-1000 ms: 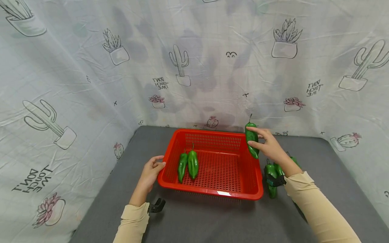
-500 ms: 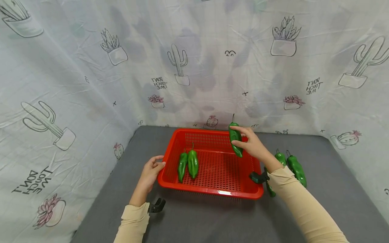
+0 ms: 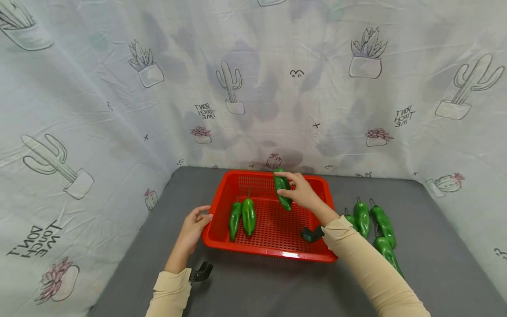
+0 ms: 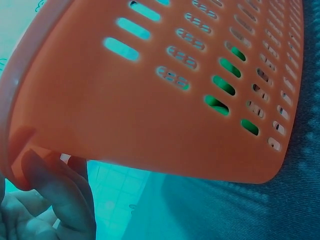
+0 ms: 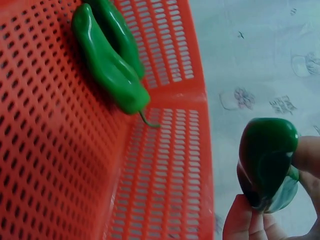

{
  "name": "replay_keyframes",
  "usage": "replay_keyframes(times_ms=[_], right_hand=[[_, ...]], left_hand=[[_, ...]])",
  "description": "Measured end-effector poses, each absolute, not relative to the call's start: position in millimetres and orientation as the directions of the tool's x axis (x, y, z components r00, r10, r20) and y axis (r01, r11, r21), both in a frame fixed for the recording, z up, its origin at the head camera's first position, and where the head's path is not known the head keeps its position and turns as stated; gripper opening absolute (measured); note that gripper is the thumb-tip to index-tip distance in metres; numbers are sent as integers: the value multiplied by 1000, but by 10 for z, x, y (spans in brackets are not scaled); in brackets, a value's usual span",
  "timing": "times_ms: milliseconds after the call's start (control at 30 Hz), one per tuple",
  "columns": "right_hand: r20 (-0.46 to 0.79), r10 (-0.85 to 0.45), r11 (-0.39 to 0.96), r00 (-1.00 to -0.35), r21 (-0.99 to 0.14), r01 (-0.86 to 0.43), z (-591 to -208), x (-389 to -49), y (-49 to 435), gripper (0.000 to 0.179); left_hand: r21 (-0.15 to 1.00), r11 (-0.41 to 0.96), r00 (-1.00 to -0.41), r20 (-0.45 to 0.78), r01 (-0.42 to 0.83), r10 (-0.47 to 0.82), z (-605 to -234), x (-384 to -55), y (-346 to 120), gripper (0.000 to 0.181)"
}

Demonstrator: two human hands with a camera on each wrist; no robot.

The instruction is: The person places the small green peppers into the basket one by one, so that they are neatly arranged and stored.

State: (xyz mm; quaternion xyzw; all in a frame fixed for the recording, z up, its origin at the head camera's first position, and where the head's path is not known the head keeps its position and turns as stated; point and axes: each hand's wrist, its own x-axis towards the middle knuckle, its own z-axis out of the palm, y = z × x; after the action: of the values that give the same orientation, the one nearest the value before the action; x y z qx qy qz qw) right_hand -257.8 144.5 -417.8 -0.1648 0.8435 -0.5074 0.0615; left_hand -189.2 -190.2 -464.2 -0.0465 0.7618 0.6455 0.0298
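Holding one green pepper between thumb and fingers, my right hand is spread only to the pepper's width, the thumb at the near side and the fingertips further up. I judge the sideways pinch sensible: it leaves the lower end free and keeps the palm off the glossy skin. The pepper tilts in the grip, raised over the far middle part of the red basket. My left hand grips the rim at the basket's left side, thumb and fingers nearly closed about it, presumably to keep a light, perforated container from sliding on the grey counter. The left wrist view is heavily tinted, so how far those fingers reach beneath the rim I cannot certify. Inside, a slim pepper and a broader pepper lie close together near the left wall, stems towards the far side; the shared alignment appears deliberate and leaves floor space to their right. Outside, the loose peppers lie beside the basket's right end, within easy reach of my right arm, which partly hides them.
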Motion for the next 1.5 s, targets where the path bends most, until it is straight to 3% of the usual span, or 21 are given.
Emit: replay_keyframes(times_ms=[233, 833, 1333, 1500], right_hand=[[12, -395, 401, -918, -898, -184, -4326, -2624, 1236, 53], [-28, -402, 577, -915, -784, -229, -4525, -2688, 934, 52], [-90, -477, 650, -874, -705, -282, -4638, -2724, 889, 54], [-146, -483, 646, -863, -725, -239, -4691, -2716, 882, 55]], left_hand=[[976, 181, -992, -119, -124, -34, -4647, -1882, -1908, 38], [979, 179, -995, -93, -99, -43, -4646, -1889, -1922, 36], [979, 182, -995, -85, -92, -42, -4653, -1905, -1903, 36], [980, 176, -995, -85, -91, -42, -4663, -1903, -1902, 35]])
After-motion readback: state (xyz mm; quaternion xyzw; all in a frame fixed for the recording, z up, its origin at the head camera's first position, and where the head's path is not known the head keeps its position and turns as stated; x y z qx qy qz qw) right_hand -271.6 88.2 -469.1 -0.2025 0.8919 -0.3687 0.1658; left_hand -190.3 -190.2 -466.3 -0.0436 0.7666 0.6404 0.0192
